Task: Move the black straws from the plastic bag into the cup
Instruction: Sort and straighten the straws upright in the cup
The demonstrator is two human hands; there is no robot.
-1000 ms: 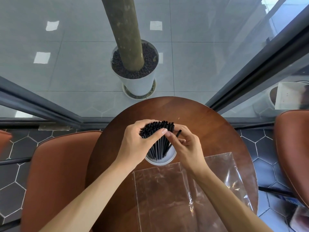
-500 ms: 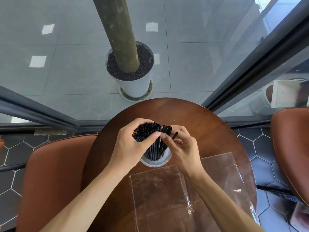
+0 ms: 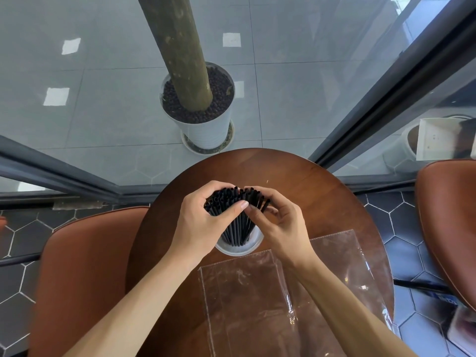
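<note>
Since the earlier frames both hands have closed in tighter on the black straws (image 3: 233, 202), whose tops now bunch closer. Straws stand upright in the white cup (image 3: 238, 249), lower ends inside it. Left hand (image 3: 203, 222) wraps the bundle's left side, thumb across front; right hand (image 3: 277, 225) pinches the right-side tops. Clear plastic bag (image 3: 257, 300) lies flat just nearer, on the round brown tabletop (image 3: 322, 197). Brown chairs (image 3: 85, 266) flank it; a potted trunk (image 3: 198, 109) stands beyond the glass.

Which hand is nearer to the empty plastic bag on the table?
Right. The right hand is beside the straws, its wrist just over the plastic bag. The left hand is on the straws' other side, farther from it.
</note>
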